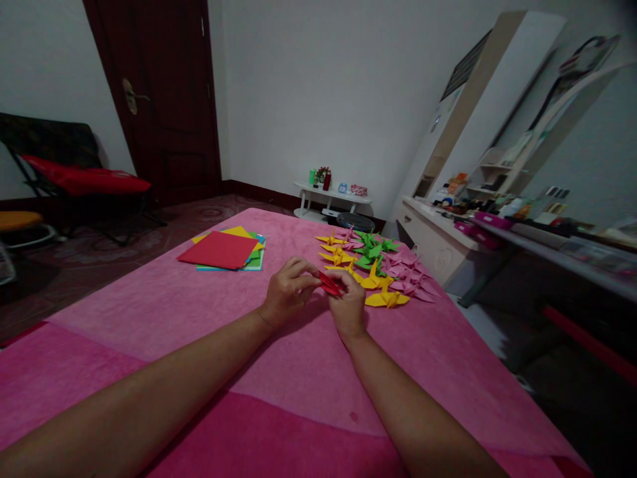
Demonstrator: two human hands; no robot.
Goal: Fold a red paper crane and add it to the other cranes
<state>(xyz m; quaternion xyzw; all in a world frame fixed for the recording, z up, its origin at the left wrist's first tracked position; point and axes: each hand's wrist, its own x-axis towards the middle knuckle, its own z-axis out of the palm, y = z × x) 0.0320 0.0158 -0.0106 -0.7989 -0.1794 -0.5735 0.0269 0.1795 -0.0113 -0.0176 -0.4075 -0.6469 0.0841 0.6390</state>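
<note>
A small piece of folded red origami paper [329, 284] is held between my two hands above the pink cloth. My left hand [292, 287] pinches its left end with thumb and fingers. Around its right side, my right hand [348, 299] has its fingers closed, hiding part of the folds. Just beyond and right of my right hand lie several finished paper cranes: yellow cranes [387, 299] nearest, green cranes [371, 248] farther back, pink cranes [409, 273] on the right. Off to the left rests a stack of coloured paper squares, with a red sheet [219, 250] on top.
The pink cloth [199, 332] covers the table. A cluttered dressing table [438, 226] stands along the right. At the far wall is a low white shelf [331, 192] with small items. A folding chair [84, 179] and a dark door [159, 99] are at the left.
</note>
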